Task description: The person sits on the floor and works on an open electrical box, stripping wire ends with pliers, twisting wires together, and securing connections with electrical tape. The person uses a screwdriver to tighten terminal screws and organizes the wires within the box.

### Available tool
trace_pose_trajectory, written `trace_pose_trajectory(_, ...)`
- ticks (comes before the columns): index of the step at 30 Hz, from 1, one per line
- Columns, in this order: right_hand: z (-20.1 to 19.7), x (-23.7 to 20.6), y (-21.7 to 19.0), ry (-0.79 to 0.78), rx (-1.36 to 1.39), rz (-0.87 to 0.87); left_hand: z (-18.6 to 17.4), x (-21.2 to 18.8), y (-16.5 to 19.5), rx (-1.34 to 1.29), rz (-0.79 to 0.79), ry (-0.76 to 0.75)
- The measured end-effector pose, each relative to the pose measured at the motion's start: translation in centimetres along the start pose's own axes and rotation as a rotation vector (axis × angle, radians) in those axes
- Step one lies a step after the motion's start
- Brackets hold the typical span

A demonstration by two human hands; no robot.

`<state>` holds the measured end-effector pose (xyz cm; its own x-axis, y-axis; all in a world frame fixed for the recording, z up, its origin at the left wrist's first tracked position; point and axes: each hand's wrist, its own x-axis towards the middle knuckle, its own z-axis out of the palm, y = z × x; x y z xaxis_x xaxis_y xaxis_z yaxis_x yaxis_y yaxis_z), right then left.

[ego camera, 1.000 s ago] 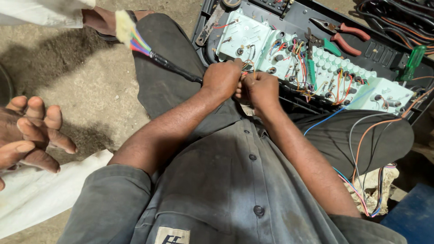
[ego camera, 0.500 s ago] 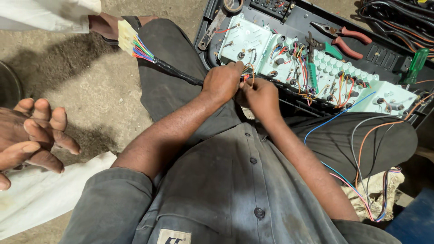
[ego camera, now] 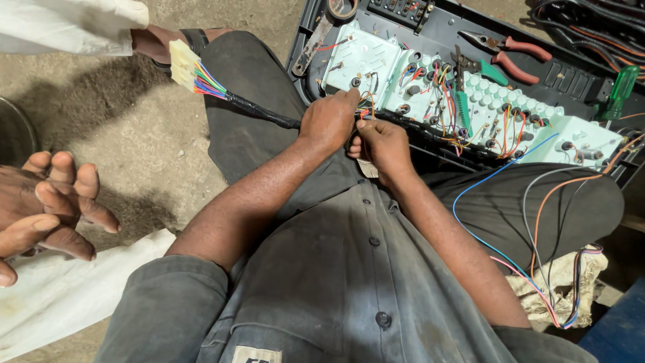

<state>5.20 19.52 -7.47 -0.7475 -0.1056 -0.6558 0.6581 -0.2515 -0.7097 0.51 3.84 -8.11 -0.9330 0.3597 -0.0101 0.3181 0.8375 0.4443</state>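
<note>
My left hand [ego camera: 329, 121] and my right hand [ego camera: 380, 144] meet at the near edge of a pale green instrument-cluster back [ego camera: 430, 87] that rests across my lap. Both pinch thin coloured wires [ego camera: 365, 111] coming off it. A black taped harness [ego camera: 259, 111] runs from under my left hand to a cream plug with rainbow wires [ego camera: 185, 64]. Red, orange and blue wires cover the cluster's back.
Red-handled pliers [ego camera: 517, 50], green-handled cutters [ego camera: 477, 70] and a green screwdriver [ego camera: 618, 87] lie on a black plastic panel [ego camera: 564, 74]. Loose blue and orange wires [ego camera: 531, 222] trail over my right thigh. Another person's clasped hands [ego camera: 47, 205] sit at left on the concrete floor [ego camera: 121, 128].
My view has shifted slightly, and both hands stay together at the wires on the cluster's edge. The other person's hands remain clasped.
</note>
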Motion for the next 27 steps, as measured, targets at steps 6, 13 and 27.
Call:
trace_pose_trajectory(6,1.2,0.1,-0.6,0.053,-0.026,-0.031,0.5,-0.1,-0.2,0.005,0.040,0.014)
trace_pose_trajectory(13,1.5,0.1,-0.4,0.056,-0.138,-0.104,-0.2,0.5,-0.4,-0.057,-0.082,-0.162)
trace_pose_trajectory(27,1.4,-0.1,-1.1,0.188,-0.397,-0.239,-3.7,4.4,-3.9,-0.469,-0.114,0.111)
